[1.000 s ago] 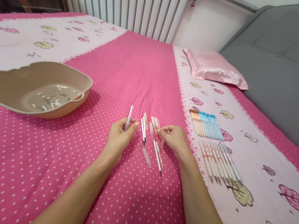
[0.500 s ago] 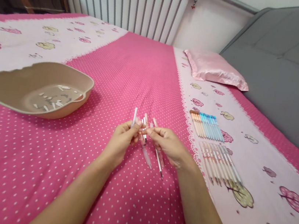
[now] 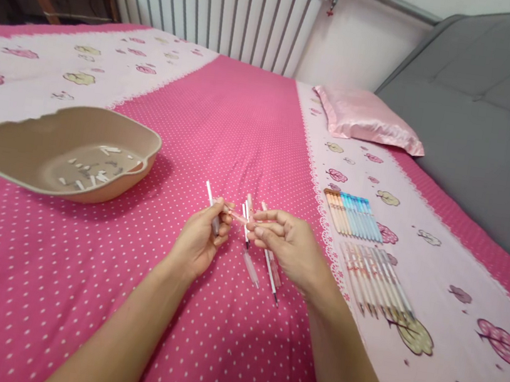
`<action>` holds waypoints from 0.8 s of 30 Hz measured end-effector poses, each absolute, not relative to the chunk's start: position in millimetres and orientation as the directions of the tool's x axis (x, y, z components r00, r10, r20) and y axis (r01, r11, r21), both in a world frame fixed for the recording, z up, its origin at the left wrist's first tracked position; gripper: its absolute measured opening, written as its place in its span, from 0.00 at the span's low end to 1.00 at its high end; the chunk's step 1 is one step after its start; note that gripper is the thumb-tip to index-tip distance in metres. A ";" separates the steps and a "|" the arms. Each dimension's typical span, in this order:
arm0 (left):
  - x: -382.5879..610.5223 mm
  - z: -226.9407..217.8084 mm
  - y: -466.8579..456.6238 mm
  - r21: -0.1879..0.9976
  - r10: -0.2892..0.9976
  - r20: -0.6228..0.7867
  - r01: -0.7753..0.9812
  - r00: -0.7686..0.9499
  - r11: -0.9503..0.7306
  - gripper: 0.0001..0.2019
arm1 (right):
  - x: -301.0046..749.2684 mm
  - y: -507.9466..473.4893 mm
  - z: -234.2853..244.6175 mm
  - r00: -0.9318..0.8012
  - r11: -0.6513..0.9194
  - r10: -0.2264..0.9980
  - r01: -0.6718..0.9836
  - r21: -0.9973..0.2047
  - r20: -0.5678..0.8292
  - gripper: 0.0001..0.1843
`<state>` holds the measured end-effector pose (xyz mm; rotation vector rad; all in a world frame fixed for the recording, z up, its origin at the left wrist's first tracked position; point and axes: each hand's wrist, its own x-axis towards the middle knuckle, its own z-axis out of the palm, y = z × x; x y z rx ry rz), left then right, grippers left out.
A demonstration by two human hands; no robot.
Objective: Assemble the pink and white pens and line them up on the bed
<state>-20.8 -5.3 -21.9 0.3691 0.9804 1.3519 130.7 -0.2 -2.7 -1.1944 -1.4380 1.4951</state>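
Observation:
My left hand point(image 3: 198, 237) is closed round a slim white pen refill point(image 3: 210, 192) that sticks up past the thumb, with a greyish translucent part lower down. A thin pinkish translucent pen piece point(image 3: 238, 217) spans the gap between both hands. My right hand point(image 3: 283, 242) pinches its right end, and the left fingertips are at its other end. Beneath the hands lie loose pen parts: a pink translucent barrel point(image 3: 251, 269), a white refill with a dark tip point(image 3: 272, 279), and others partly hidden by my fingers.
A beige basin point(image 3: 107, 192) with small white pieces inside stands at left. To the right lie a row of blue and orange pens point(image 3: 358, 218) and a row of clear pinkish pens point(image 3: 378, 281). A pink pillow point(image 3: 372, 119) rests near the grey headboard point(image 3: 484, 115).
The white refill in my left hand has tilted leftward. My hands have drawn slightly apart, and the pinkish piece now shows between them.

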 end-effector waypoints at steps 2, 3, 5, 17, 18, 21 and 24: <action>-20.6 -22.3 -5.3 0.734 0.928 -0.365 -0.637 -0.077 0.235 0.10 | 129.4 -0.3 -3.6 -0.283 -0.103 0.950 0.108 -0.989 -0.130 0.07; -20.4 -22.6 -5.4 0.738 0.931 -0.358 -0.632 -0.071 0.235 0.10 | 128.7 -0.4 -3.6 -0.278 -0.108 0.951 0.112 -0.988 -0.135 0.06; -19.8 -23.3 -5.8 0.749 0.937 -0.343 -0.620 -0.062 0.233 0.10 | 127.7 -0.5 -3.4 -0.271 -0.120 0.951 0.115 -0.986 -0.147 0.05; -18.7 -23.1 -7.7 0.759 0.938 -0.347 -0.589 -0.009 0.276 0.11 | 128.4 -0.6 -7.8 -0.243 0.033 0.970 0.226 -0.974 -0.024 0.14; -18.5 -23.3 -7.5 0.753 0.936 -0.352 -0.593 0.004 0.286 0.11 | 128.3 -0.7 -8.1 -0.248 0.037 0.969 0.225 -0.974 -0.021 0.15; -18.3 -24.2 -7.0 0.729 0.929 -0.366 -0.603 0.056 0.324 0.12 | 128.8 -0.7 -7.6 -0.257 0.037 0.966 0.217 -0.976 -0.021 0.17; -18.4 -25.3 -7.0 0.732 0.930 -0.358 -0.594 0.081 0.334 0.11 | 130.0 0.2 -4.7 -0.301 -0.005 0.951 0.215 -0.977 -0.071 0.17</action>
